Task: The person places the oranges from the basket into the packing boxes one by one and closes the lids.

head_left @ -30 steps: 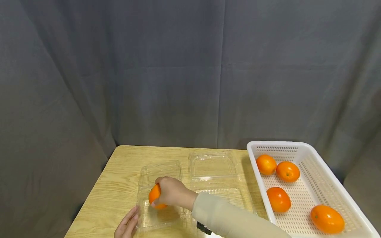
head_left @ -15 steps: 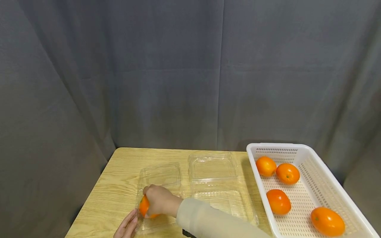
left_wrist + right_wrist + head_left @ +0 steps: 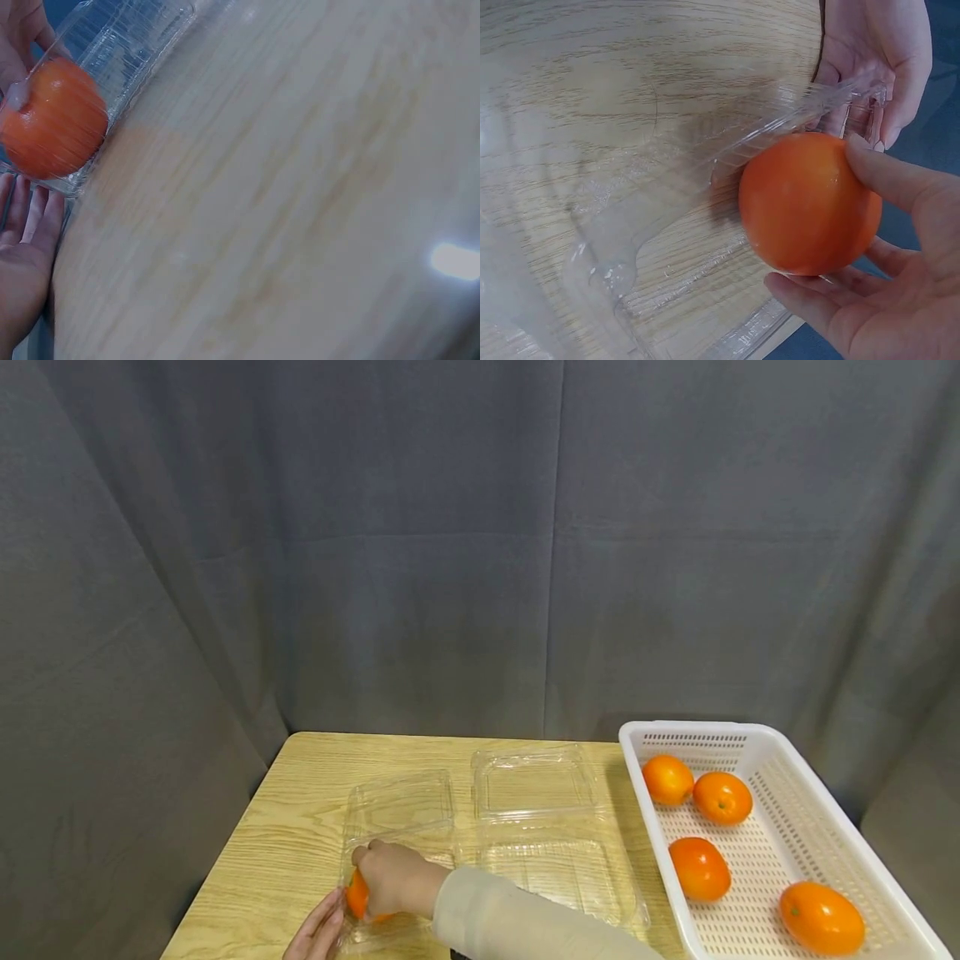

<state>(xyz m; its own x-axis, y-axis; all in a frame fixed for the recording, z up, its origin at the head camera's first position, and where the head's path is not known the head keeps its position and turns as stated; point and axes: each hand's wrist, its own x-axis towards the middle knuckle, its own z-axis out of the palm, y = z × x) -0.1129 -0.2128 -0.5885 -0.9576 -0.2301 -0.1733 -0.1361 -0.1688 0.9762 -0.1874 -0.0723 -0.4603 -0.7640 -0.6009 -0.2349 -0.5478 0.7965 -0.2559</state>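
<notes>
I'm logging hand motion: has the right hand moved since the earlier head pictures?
Yes: against the white basket, the right hand, gripping the orange fruit, has shifted left and nearer the person.

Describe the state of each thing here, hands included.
Left clear plastic rectangular container: open.
Right clear plastic rectangular container: open.
Round orange fruit: held, within left container's near half.
Right hand: gripping that fruit.
Left hand: fingers extended at left container's edge.
White perforated plastic basket: upright, holding fruit.
Four rounded orange fruits: lying in basket.
Grey fabric curtain: hanging, creased.
</notes>
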